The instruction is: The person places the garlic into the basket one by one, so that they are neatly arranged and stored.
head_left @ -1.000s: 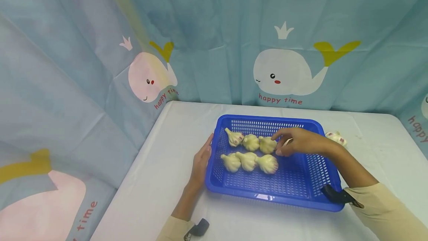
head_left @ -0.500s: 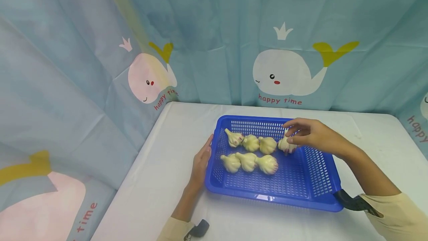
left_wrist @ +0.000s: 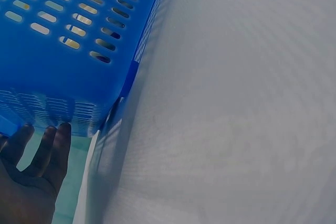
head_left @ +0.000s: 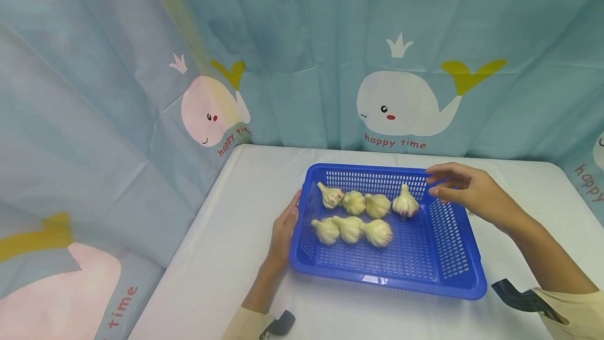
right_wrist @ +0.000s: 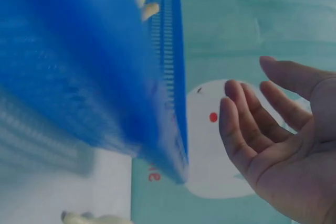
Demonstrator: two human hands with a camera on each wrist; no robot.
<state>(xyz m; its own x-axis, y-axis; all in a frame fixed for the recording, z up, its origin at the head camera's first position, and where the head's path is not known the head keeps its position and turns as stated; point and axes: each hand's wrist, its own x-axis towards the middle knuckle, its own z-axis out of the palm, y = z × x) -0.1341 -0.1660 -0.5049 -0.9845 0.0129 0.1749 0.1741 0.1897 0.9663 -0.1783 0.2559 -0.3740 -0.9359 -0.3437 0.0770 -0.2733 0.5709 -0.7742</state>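
A blue plastic basket (head_left: 373,278) holds several garlic bulbs in two rows. The rightmost bulb (head_left: 405,203) of the back row stands with its stem up, a little apart from its neighbours; three bulbs, one of them the front right bulb (head_left: 378,233), form the front row. Straight fingers of my left hand (head_left: 283,232) rest along the basket's left wall; in the left wrist view the left hand (left_wrist: 34,174) has its fingertips at the perforated side. Over the basket's back right corner, my right hand (head_left: 472,193) is held with loosely bent fingers, nothing between them.
Outside the basket's right side, a garlic bulb (right_wrist: 97,219) shows at the bottom of the right wrist view; in the head view my right hand mostly hides it. A white cloth (head_left: 226,256) covers the table. A blue whale-print curtain (head_left: 302,67) hangs behind.
My right hand set a garlic bulb at the right end of the back row, let go and moved right, to the basket's corner. The left hand stays put.
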